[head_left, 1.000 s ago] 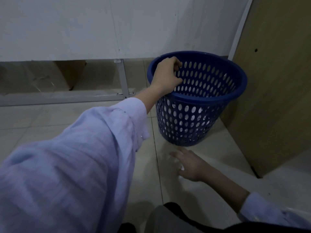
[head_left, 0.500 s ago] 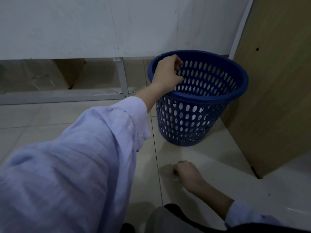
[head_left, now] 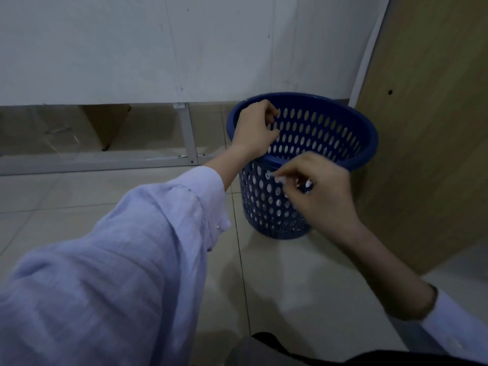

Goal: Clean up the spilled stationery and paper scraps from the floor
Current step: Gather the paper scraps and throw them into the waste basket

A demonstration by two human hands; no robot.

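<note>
A blue perforated waste basket [head_left: 343, 133] stands on the tiled floor by a wooden panel. My left hand [head_left: 254, 132] grips the basket's near-left rim, fingers curled over the edge. My right hand [head_left: 314, 190] is raised in front of the basket's near wall, just below the rim, with its fingers curled round small white paper scraps [head_left: 277, 178] that show at the fingertips. The hand is blurred, so the scraps' shape is unclear.
A wooden cabinet panel [head_left: 427, 128] rises right of the basket. A white wall panel [head_left: 132, 48] with a metal frame [head_left: 190, 133] runs behind, cardboard boxes [head_left: 105, 125] under it. Beige floor tiles [head_left: 277, 286] lie in front.
My right hand closed on scraps on the floor in front of the basket, then rose to just below its rim. My left hand stayed on the rim.
</note>
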